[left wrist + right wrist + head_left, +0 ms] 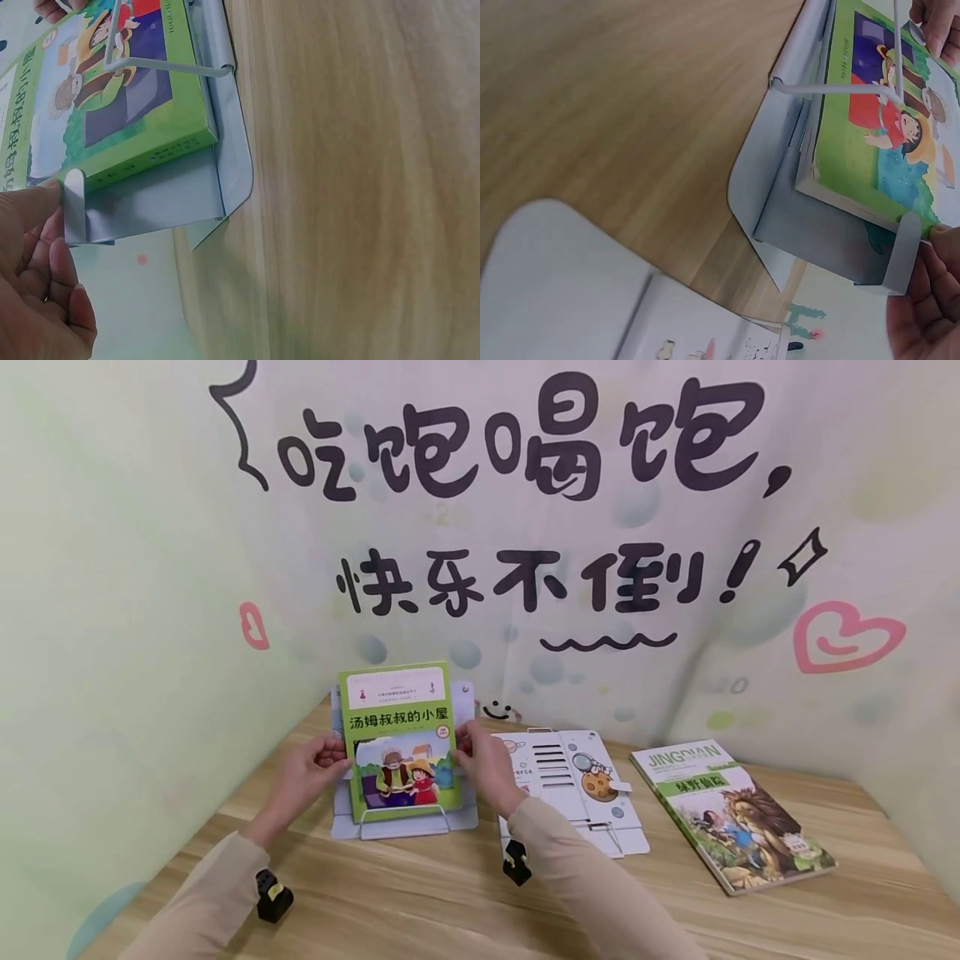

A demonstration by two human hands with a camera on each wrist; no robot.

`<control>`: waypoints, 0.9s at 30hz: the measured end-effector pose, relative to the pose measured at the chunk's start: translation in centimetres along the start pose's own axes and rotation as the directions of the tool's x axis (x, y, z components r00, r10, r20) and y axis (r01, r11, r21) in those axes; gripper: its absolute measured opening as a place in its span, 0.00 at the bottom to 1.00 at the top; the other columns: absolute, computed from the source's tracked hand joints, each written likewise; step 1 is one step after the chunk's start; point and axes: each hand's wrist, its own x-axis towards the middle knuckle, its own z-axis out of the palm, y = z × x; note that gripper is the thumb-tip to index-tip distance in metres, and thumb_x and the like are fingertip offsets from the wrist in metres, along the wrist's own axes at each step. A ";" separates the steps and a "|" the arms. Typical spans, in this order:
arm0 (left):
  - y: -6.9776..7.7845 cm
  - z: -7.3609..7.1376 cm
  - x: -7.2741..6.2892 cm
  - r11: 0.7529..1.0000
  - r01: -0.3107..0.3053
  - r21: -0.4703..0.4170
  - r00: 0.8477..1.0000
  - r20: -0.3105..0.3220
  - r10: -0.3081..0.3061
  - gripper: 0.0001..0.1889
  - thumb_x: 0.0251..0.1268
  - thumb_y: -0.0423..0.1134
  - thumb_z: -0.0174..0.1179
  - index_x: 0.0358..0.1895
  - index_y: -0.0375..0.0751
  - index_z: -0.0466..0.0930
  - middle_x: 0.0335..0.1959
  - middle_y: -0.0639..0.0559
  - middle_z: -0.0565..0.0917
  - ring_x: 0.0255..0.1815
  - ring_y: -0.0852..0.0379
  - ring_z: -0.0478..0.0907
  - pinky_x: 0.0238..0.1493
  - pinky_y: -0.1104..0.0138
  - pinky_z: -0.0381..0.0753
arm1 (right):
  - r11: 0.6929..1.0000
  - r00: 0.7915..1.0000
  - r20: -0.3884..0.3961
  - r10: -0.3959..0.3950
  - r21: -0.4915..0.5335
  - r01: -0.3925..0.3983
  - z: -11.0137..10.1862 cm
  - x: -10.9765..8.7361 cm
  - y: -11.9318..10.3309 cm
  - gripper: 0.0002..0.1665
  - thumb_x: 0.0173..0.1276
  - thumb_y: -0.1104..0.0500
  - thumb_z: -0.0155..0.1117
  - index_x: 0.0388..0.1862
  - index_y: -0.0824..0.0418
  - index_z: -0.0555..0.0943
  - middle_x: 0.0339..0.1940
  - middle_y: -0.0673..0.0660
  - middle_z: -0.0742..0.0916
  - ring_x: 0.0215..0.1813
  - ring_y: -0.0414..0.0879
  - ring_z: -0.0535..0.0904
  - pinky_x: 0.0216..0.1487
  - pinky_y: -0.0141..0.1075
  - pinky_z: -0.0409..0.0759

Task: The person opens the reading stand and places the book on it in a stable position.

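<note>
The 2 hands are on the 2 sides of a pale book stand [468, 814]: the left hand [303, 777] pinches it by its left clip [75, 206], and the right hand [491, 768] pinches it by its right clip [904, 251], each with curled fingers and the thumb right at the book's edge. From here I can't tell how hard they squeeze. The green book [397, 735] sits on the stand, near the back left corner of the table [360, 893], with a bent wire [172, 67] across the front of its bottom part. It is right between the hands, so neither hand is really nearer. Its long way goes up and down, and its top leans back toward the table's back edge. Just beside the right arm, a 2nd stand [555, 797], white with space pictures, lies on the table. Farther over, toward the table's right edge, a lion book [735, 818] lies flat with its cover up, well apart from both hands.
</note>
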 end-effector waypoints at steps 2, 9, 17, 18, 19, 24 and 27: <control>0.0 0.1 0.0 1.000 0.000 0.003 1.000 -0.002 0.000 0.13 0.61 0.34 0.61 0.46 0.29 0.75 0.39 0.39 0.81 0.37 0.55 0.76 0.36 0.77 0.77 | 0.999 1.000 -0.005 0.006 -0.045 -0.006 0.1 -0.1 0.0 0.12 0.60 0.64 0.66 0.43 0.59 0.78 0.34 0.52 0.84 0.34 0.42 0.78 0.33 0.31 0.77; 0.1 0.1 -0.1 0.999 -0.003 0.048 1.000 0.000 0.003 0.12 0.62 0.35 0.61 0.45 0.30 0.76 0.38 0.41 0.81 0.38 0.53 0.76 0.35 0.77 0.76 | 0.983 0.999 -0.038 -0.022 -0.182 0.014 0.3 -0.2 0.2 0.10 0.58 0.60 0.69 0.39 0.55 0.79 0.32 0.49 0.84 0.32 0.40 0.77 0.32 0.29 0.75; 0.0 0.2 -0.6 0.996 -0.013 0.089 1.000 -0.007 0.014 0.14 0.62 0.37 0.62 0.46 0.30 0.77 0.39 0.41 0.82 0.40 0.52 0.76 0.38 0.75 0.75 | 0.987 0.999 -0.022 -0.024 -0.157 0.020 0.0 -0.3 0.5 0.11 0.58 0.58 0.69 0.39 0.56 0.79 0.30 0.50 0.84 0.32 0.40 0.76 0.33 0.31 0.74; 0.0 0.3 -0.7 0.995 -0.018 0.094 1.000 -0.014 0.019 0.15 0.61 0.37 0.62 0.47 0.30 0.77 0.40 0.41 0.83 0.40 0.51 0.77 0.39 0.75 0.75 | 0.990 1.000 -0.014 -0.020 -0.137 0.018 -0.1 -0.3 0.5 0.11 0.59 0.58 0.68 0.40 0.57 0.79 0.31 0.50 0.84 0.33 0.40 0.77 0.33 0.31 0.75; 0.0 0.3 -0.8 0.995 -0.024 0.100 0.999 -0.021 0.026 0.16 0.61 0.37 0.62 0.48 0.30 0.76 0.40 0.41 0.83 0.41 0.51 0.77 0.39 0.74 0.75 | 0.994 1.000 -0.008 -0.018 -0.111 0.017 -0.2 -0.3 0.5 0.11 0.59 0.59 0.68 0.40 0.58 0.79 0.32 0.50 0.84 0.33 0.40 0.77 0.34 0.31 0.75; 0.2 0.6 -1.1 0.992 -0.061 0.114 0.993 -0.093 0.072 0.18 0.61 0.36 0.61 0.52 0.31 0.75 0.45 0.38 0.82 0.44 0.47 0.76 0.45 0.64 0.75 | 0.999 0.999 -0.013 -0.030 0.029 0.030 -1.5 -0.3 0.5 0.10 0.62 0.62 0.64 0.43 0.63 0.80 0.35 0.55 0.85 0.37 0.44 0.79 0.37 0.31 0.78; 0.7 0.9 -1.1 0.990 -0.094 0.105 0.982 -0.155 0.110 0.18 0.61 0.35 0.61 0.52 0.30 0.74 0.47 0.37 0.81 0.44 0.45 0.75 0.46 0.59 0.74 | 0.996 0.998 -0.041 -0.036 0.083 0.040 -2.6 -0.4 0.7 0.11 0.63 0.64 0.63 0.44 0.65 0.80 0.36 0.57 0.85 0.38 0.45 0.79 0.38 0.33 0.79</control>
